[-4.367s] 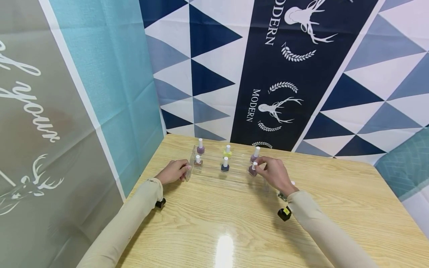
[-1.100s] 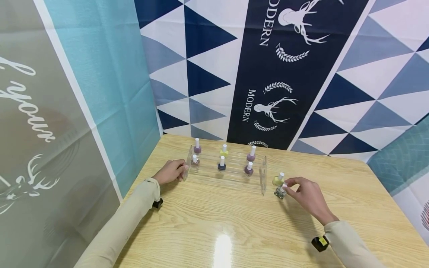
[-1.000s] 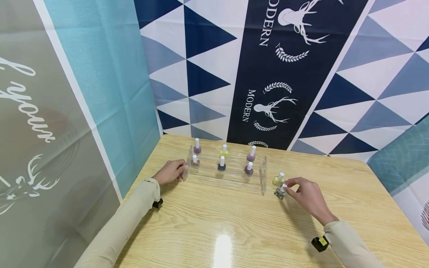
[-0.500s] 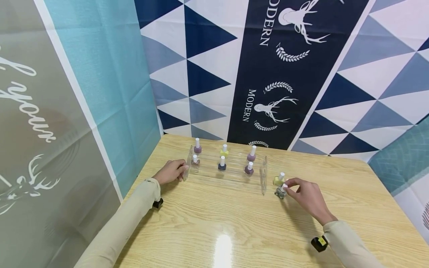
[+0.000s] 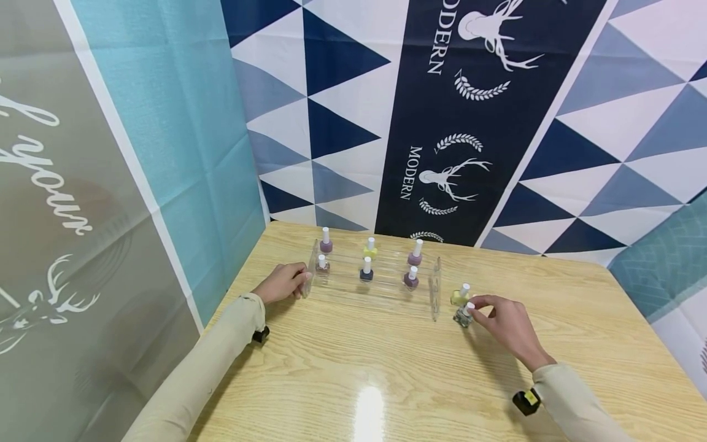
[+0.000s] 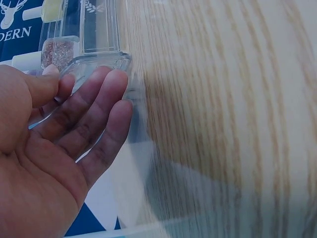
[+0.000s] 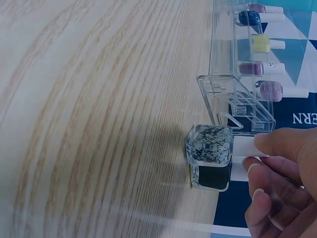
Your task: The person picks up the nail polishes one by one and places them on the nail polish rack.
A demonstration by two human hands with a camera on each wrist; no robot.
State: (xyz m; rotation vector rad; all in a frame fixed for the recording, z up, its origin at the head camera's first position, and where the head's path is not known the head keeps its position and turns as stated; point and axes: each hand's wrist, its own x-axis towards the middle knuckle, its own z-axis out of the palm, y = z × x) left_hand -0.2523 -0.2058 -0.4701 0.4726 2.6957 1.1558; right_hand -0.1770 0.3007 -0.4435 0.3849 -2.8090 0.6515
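Note:
A clear acrylic rack (image 5: 435, 291) stands on the table, holding several white-capped nail polish bottles in two rows. My left hand (image 5: 284, 282) pinches its left end panel between thumb and forefinger; the other fingers stay extended in the left wrist view. To the right of the rack, my right hand (image 5: 508, 325) pinches the white cap of a black-and-white speckled nail polish bottle (image 7: 212, 145). Just behind that bottle is a yellow one (image 5: 458, 298). A dark-looking bottle (image 7: 213, 177) sits right beside the speckled one in the right wrist view.
In the rack's front row are a brownish glitter bottle (image 5: 323, 267), a dark blue bottle (image 5: 366, 274) and a purple bottle (image 5: 410, 280). Its back row has a yellow bottle (image 5: 370, 252) between two purple ones. Patterned cloth (image 5: 348, 123) hangs behind the wooden table (image 5: 309, 374).
Since the oldest frame, my right hand has left the front-row purple bottle and moved right to the speckled bottle's cap. Over the last second, both hands look almost still.

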